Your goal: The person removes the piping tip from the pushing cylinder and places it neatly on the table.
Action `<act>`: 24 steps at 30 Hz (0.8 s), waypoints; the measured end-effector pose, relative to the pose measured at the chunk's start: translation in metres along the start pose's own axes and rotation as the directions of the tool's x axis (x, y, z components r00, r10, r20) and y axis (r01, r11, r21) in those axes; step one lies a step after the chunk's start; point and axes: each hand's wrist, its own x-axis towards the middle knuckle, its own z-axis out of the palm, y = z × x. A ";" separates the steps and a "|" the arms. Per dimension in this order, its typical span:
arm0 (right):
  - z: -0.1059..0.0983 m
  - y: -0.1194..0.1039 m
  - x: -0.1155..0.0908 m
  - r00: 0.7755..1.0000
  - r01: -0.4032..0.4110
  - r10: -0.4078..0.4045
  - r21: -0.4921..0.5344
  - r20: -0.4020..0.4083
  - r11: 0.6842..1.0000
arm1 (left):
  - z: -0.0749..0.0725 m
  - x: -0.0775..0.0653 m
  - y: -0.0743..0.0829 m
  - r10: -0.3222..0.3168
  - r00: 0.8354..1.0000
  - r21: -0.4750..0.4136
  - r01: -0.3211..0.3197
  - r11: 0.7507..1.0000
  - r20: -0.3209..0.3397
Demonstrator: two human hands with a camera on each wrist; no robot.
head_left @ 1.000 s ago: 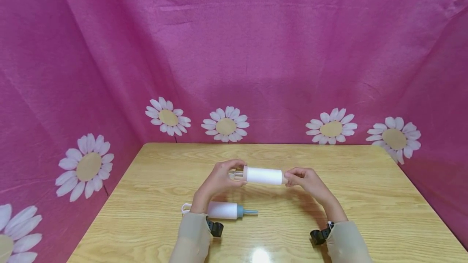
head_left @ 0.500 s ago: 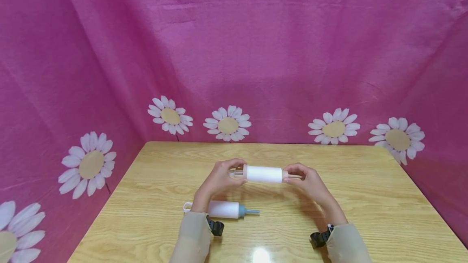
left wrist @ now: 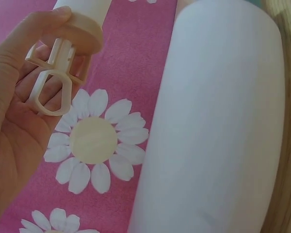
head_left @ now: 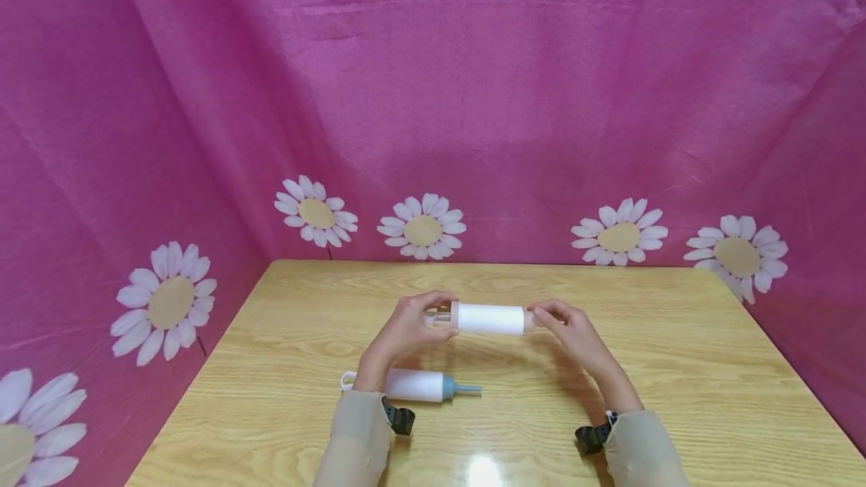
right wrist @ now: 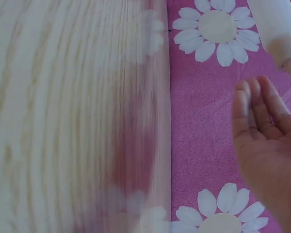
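A white syringe-shaped tube is held level above the table between both hands. My left hand grips its left end, the thumb on a beige collar. A plunger with a ring handle sticks out beside the left palm. My right hand has its thumb and index finger at the pale cap and nozzle on the right end. In the right wrist view, the thumb is out of sight and other fingers are loosely bent, apart from the collar.
A second white tube with a blue cap and thin nozzle lies on the wooden table, partly behind the left wrist. A pink flowered cloth hangs behind the table. Each wrist wears a black camera.
My right fingers shift on the cap and nozzle: the nozzle shows between finger and thumb half a second ago, and now the thumb covers more of it. My left hand keeps its hold.
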 end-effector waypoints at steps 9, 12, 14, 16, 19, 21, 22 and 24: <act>-0.001 -0.002 0.000 0.998 -0.038 0.038 0.006 0.041 0.999 | -0.001 0.000 0.001 0.005 1.000 -0.007 -0.005 1.000 0.015; -0.002 -0.003 -0.002 0.998 -0.019 0.017 0.030 0.060 0.999 | -0.001 0.000 0.000 0.008 1.000 -0.005 -0.008 1.000 0.012; -0.002 -0.003 -0.003 0.997 -0.009 0.005 0.052 0.074 0.999 | -0.001 0.000 -0.001 0.006 1.000 -0.004 -0.006 1.000 0.011; -0.002 -0.003 -0.004 0.997 0.003 -0.010 0.082 0.080 0.997 | -0.001 0.000 -0.002 0.005 1.000 -0.002 -0.005 1.000 0.010; -0.001 -0.003 -0.004 0.996 0.027 -0.036 0.109 0.079 0.994 | -0.001 0.000 -0.003 0.011 1.000 0.004 -0.011 1.000 0.008; 0.000 -0.003 -0.004 0.996 0.042 -0.050 0.120 0.067 0.992 | -0.001 0.000 -0.003 0.015 1.000 0.004 -0.015 1.000 0.004; 0.001 -0.003 -0.004 0.997 0.046 -0.054 0.119 0.061 0.992 | -0.001 0.000 -0.003 0.019 1.000 0.006 -0.019 1.000 0.002; 0.001 -0.003 -0.005 0.997 0.052 -0.058 0.122 0.050 0.991 | -0.002 0.000 -0.003 0.023 1.000 0.003 -0.023 1.000 -0.003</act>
